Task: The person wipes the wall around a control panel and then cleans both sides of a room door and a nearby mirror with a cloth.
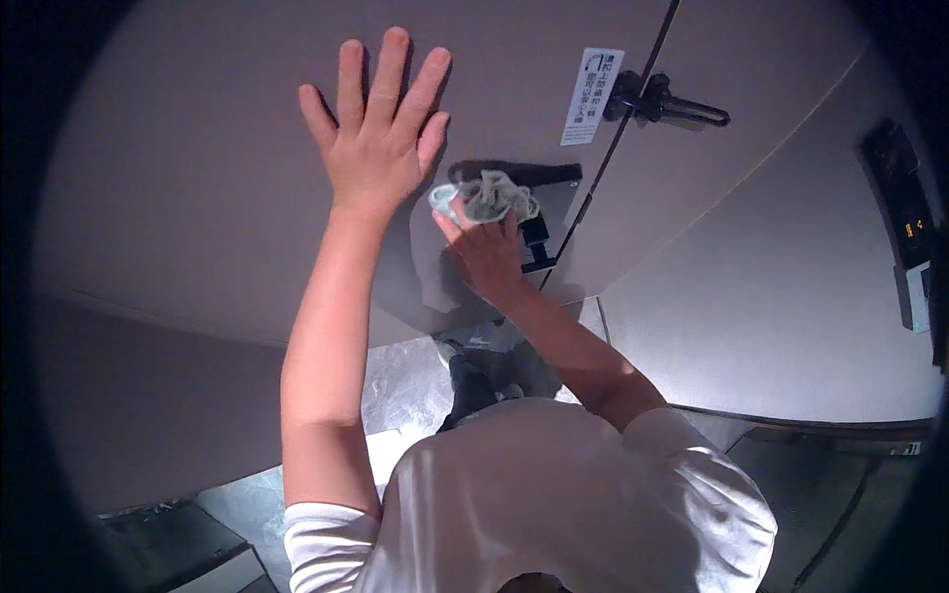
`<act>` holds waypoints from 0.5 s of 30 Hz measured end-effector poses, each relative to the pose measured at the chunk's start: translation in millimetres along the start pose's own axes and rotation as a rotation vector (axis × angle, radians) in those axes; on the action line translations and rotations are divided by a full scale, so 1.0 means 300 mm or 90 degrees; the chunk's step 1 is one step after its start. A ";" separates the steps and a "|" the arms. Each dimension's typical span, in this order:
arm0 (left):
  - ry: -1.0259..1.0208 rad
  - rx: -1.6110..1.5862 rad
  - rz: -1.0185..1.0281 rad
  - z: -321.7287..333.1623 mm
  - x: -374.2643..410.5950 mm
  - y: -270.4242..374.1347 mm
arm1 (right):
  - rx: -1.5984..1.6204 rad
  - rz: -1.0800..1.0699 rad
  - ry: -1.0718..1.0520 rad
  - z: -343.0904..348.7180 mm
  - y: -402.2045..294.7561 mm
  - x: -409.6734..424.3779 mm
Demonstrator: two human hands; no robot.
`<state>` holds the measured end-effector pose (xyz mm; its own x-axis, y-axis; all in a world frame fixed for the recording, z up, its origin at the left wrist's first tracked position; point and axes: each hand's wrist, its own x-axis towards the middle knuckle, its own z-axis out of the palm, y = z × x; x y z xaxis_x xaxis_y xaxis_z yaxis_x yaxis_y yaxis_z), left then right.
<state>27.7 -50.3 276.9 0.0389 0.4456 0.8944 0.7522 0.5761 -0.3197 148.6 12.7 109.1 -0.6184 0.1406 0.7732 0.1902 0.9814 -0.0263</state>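
My left hand lies against a grey-brown door panel, its fingers spread and nothing in them. Lower and to the right, my right hand grips a crumpled whitish cloth with a pale green part at its left end. The cloth is at the dark lever handle and covers part of it. Whether it presses on the handle I cannot tell. Beneath the lever, the lock plate is partly hidden by the cloth and my fingers.
A black swing-bar door guard juts out by the door's edge, beside a white sticker bearing writing. On the right wall is a dark panel with yellow lights, above a small white device. Below shows a grey marbled floor.
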 end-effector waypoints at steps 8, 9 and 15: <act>0.012 -0.015 0.002 0.010 -0.012 -0.003 | -0.112 -0.004 0.188 -0.125 0.036 0.210; -0.002 0.003 0.002 0.001 -0.003 -0.003 | -0.061 0.002 0.231 -0.124 0.074 0.230; -0.024 0.040 0.007 0.058 0.002 0.033 | 0.143 0.165 0.230 -0.178 0.281 0.067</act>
<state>23.9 -32.4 268.8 0.0209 0.4770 0.8787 0.7091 0.6124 -0.3494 192.7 91.3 156.2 -0.2612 0.3677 0.8925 0.1086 0.9299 -0.3514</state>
